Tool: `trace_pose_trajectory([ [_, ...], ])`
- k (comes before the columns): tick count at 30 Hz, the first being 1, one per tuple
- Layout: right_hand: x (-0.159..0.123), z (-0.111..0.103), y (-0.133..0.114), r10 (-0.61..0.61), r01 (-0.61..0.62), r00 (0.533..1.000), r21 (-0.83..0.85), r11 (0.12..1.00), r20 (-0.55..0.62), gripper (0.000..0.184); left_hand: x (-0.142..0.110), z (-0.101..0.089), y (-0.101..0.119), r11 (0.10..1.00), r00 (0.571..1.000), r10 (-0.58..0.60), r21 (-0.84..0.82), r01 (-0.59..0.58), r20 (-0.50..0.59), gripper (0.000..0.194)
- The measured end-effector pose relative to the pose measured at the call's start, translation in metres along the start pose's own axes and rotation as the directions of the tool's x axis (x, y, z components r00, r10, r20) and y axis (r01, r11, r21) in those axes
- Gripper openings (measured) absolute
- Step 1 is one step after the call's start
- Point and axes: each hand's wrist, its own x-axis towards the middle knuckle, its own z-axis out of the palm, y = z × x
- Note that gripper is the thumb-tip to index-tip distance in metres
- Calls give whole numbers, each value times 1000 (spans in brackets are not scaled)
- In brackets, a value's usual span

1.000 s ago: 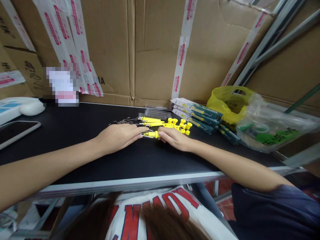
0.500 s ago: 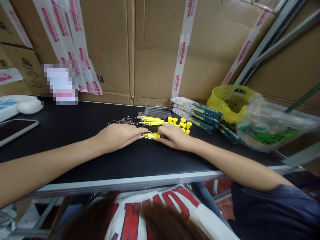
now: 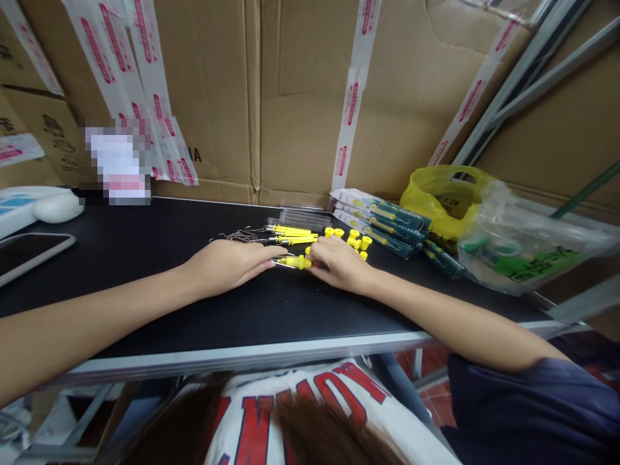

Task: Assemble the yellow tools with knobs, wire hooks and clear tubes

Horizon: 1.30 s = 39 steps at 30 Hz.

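Observation:
Between my hands is a small tubular spring scale (image 3: 293, 261) with a yellow end and thin metal wire along its side. My left hand (image 3: 230, 263) is closed around its left part, which the fingers hide. At its yellow end, the fingers of my right hand (image 3: 341, 263) are pinched together. Just behind lie yellow rods with springs (image 3: 293, 234) and a pile of metal hooks (image 3: 238, 235). Several yellow caps (image 3: 354, 235) stand beyond my right hand. Clear plastic tubes (image 3: 305, 218) rest at the back.
Printed boxes (image 3: 380, 219) are stacked at the back right, beside a yellow plastic bag (image 3: 436, 194) and a clear bag (image 3: 523, 248). A phone (image 3: 33, 252) and a white device (image 3: 39, 203) lie at the left. Cardboard boxes (image 3: 300, 110) stand behind the black tabletop (image 3: 271, 316).
My right hand has shifted very slightly to the right along with the yellow end. My left hand stays in place.

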Motion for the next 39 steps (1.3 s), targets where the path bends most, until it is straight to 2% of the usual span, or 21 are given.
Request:
trace_pose_trajectory([
  [5, 0, -1, -2, 3, -3, 1000, -16, 1000, -11, 11, 0, -1, 0, 999, 999, 1, 47, -3, 35, 45],
  [8, 0, -4, -3, 37, -35, 999, 44, 998, -39, 6, -1, -2, 1, 998, 1000, 17, 66, -17, 5, 45],
  [13, 1, -9, -6, 148, -141, 989, 206, 968, -18, 20, -2, -3, 1, 995, 996, 33, 92, -25, -79, 43],
  [18, 3, -7, -4, 137, -146, 989, 412, 900, 51, 46, -2, -5, 1, 986, 994, 62, 162, -47, -87, 45],
  [23, 4, -9, -7, 159, -180, 984, 531, 828, 86, 48, -2, -5, 1, 980, 994, 67, 191, -50, -88, 45],
  [27, 3, -9, -8, 168, -181, 983, 492, 852, 71, 37, -2, -2, 0, 988, 994, 50, 153, -35, -96, 43],
  [32, 2, -7, -4, 137, -132, 990, 352, 927, 10, 22, -3, -1, -3, 989, 996, 41, 145, -29, -81, 43],
  [39, 1, -5, 4, 6, -7, 1000, 111, 994, 7, 9, -2, -1, -1, 997, 999, 20, 76, -16, -51, 42],
])
